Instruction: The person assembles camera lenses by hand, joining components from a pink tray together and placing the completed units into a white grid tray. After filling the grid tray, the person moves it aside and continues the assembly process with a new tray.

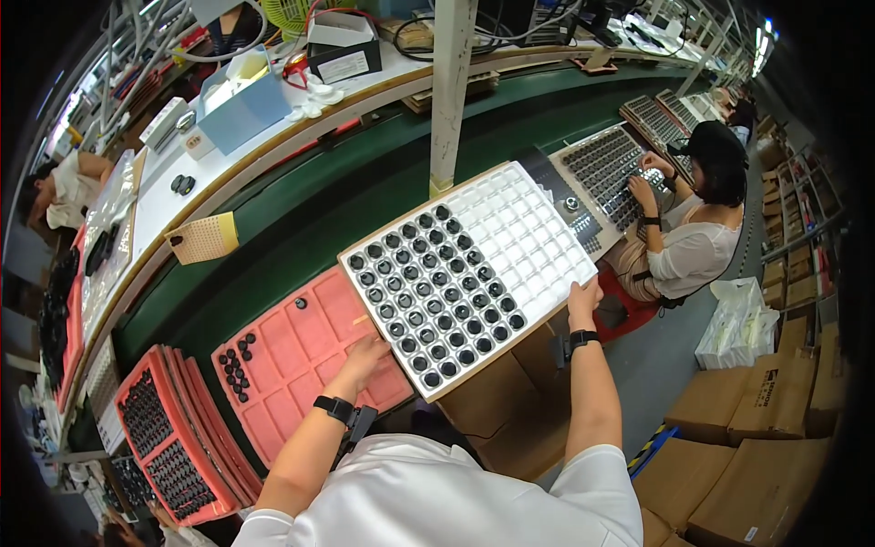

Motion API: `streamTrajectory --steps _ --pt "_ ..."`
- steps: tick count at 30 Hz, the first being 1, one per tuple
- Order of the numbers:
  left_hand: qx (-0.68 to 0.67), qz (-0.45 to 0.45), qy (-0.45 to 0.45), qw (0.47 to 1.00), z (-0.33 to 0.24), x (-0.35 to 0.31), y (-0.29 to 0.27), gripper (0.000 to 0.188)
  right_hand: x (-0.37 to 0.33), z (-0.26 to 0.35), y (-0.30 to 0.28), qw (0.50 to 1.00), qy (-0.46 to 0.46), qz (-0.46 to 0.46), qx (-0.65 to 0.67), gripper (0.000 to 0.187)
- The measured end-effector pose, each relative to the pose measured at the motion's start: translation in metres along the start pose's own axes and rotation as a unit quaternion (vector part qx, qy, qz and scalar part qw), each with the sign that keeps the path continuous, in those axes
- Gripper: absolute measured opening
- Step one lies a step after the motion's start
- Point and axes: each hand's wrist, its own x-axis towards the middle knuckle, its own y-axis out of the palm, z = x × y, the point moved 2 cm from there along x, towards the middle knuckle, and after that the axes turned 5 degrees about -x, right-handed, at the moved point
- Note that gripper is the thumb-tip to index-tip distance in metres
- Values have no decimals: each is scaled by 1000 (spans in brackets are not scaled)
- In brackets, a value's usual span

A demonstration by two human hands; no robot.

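Observation:
A white plastic tray (538, 228) with a grid of pockets lies slantwise in front of me. Small round black parts (437, 351) fill the pockets of its left portion, while the pockets on the right hold none. My right hand (585, 299) grips the tray at its near right corner, thumb on top. At the tray's left edge is my left hand (366, 356), closed against the rim with its fingertips partly hidden. Under that hand spreads a pink compartment tray (305, 356), with several black parts grouped at its left and a single one near its far edge.
Stacked pink trays (178, 438) full of black parts stand at the left. A green conveyor belt (301, 219) runs behind, crossed by a white post (451, 100). At right a co-worker (697, 219) handles a tray; cardboard boxes (756, 483) line the floor.

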Motion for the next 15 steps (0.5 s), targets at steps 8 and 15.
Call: streamTrajectory --steps 8,15 --pt "70 4 -2 998 -7 -12 22 48 43 -19 -15 982 -71 -20 -172 58" --pt "80 -38 50 995 4 -8 16 53 32 1 -21 989 -53 41 -134 54"
